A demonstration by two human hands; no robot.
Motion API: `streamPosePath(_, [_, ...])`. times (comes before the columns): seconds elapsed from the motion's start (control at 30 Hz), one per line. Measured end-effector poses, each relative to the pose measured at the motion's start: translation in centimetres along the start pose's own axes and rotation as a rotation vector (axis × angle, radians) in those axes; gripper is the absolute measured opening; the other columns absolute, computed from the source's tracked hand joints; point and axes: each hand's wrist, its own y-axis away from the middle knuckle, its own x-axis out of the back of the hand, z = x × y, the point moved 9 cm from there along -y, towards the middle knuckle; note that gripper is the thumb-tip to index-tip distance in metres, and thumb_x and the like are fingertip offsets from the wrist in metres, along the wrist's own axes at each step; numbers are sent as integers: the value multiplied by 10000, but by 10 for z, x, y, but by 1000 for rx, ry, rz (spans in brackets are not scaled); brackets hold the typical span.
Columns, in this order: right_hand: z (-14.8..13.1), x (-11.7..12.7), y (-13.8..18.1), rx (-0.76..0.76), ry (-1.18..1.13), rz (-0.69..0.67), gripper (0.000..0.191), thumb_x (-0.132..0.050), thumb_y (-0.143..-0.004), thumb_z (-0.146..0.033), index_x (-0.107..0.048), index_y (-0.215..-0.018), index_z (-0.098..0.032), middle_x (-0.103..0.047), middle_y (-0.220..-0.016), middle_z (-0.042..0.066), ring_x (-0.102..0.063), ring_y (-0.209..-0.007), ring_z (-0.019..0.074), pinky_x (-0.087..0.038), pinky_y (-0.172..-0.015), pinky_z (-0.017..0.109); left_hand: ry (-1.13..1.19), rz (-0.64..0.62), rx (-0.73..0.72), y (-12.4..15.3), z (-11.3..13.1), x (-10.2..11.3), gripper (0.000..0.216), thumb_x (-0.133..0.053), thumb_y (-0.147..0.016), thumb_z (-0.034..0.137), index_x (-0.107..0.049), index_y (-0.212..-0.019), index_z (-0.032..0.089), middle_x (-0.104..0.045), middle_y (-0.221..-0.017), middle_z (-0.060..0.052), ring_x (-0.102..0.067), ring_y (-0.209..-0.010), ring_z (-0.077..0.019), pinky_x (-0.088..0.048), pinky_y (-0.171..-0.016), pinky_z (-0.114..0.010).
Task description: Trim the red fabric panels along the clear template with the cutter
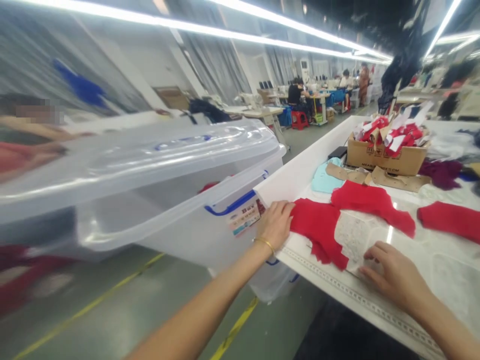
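My left hand (276,222), with a gold bracelet on its wrist, rests at the left edge of the white table (296,177), its fingers curled onto a red fabric piece (320,227). My right hand (390,272) lies on a white lace piece (356,240) near the table's front edge, fingers bent and pressing it down. A second red fabric piece (371,202) lies just behind the lace. A large clear plastic storage box (150,175) with blue handles stands right next to the table, beside my left hand.
A cardboard box (386,155) of red and white pieces sits at the back of the table, with a light blue piece (324,180) and more red fabric (450,220) nearby. Other people work at distant tables (300,95). Yellow lines (236,327) mark the floor.
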Motion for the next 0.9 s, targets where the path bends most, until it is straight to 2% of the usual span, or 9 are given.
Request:
streamPosePath(0.13, [48, 36, 13, -42, 93, 118, 167, -598, -921, -375, -714, -923, -255, -741, -952, 66, -730, -882, 253, -583, -732, 369, 0, -58, -48, 14, 4, -27, 274, -503, -978, 266, -682, -1175, 203, -692, -1256, -132, -614, -1221, -304, -516, -1092, -483])
streamPosePath(0.27, [90, 73, 29, -104, 298, 259, 138, -614, -902, -326, -717, -920, -236, -728, -933, 83, -700, -938, 285, -559, -813, 410, -14, -89, -39, 11, -1, -38, 342, -456, -977, 355, -713, -1111, 172, -720, -1201, -174, -659, -1164, -359, -554, -1026, -533])
streamPosePath(0.4, [121, 83, 45, -288, 458, 245, 186, -618, -886, -259, -729, -1023, -200, -727, -1052, 133, -662, -1029, 320, -532, -851, 427, -41, -106, -66, -1, -8, -43, 432, -383, -964, 395, -735, -1029, 154, -740, -1086, -216, -697, -1039, -424, -569, -934, -620])
streamPosePath(0.5, [132, 85, 55, -397, 495, 254, 411, -620, -876, -248, -665, -1277, -171, -703, -1263, 168, -624, -1166, 345, -517, -937, 444, -46, -78, -149, -18, 5, -42, 457, -398, -965, 447, -722, -1123, 166, -724, -1208, -196, -678, -1128, -410, -555, -1002, -603])
streamPosePath(0.6, [138, 87, 60, -420, 500, 282, 552, -577, -893, -242, -562, -1436, -145, -630, -1443, 184, -575, -1285, 353, -472, -1060, 487, 19, -76, -343, -32, 56, -40, 444, -411, -999, 445, -697, -1213, 180, -707, -1264, -162, -665, -1179, -363, -555, -1045, -539])
streamPosePath(0.7, [152, 90, 63, -435, 474, 278, 580, -516, -913, -216, -517, -1489, -146, -575, -1524, 178, -549, -1348, 350, -415, -1143, 541, 116, -124, -583, -37, 137, -41, 376, -426, -1033, 362, -673, -1272, 208, -686, -1314, -133, -646, -1227, -318, -563, -1056, -480])
streamPosePath(0.8, [171, 99, 67, -465, 429, 312, 566, -462, -925, -176, -521, -1485, -129, -568, -1531, 185, -541, -1367, 355, -385, -1171, 578, 168, -135, -796, -35, 219, -50, 379, -459, -1011, 243, -628, -1346, 190, -666, -1334, -144, -629, -1244, -304, -557, -1063, -468])
streamPosePath(0.9, [189, 109, 72, -484, 401, 365, 566, -470, -912, -154, -529, -1475, -137, -647, -1434, 180, -561, -1321, 352, -386, -1168, 579, 124, -166, -903, -35, 284, -74, 368, -523, -949, 158, -640, -1298, 179, -671, -1308, -145, -615, -1246, -297, -534, -1078, -468])
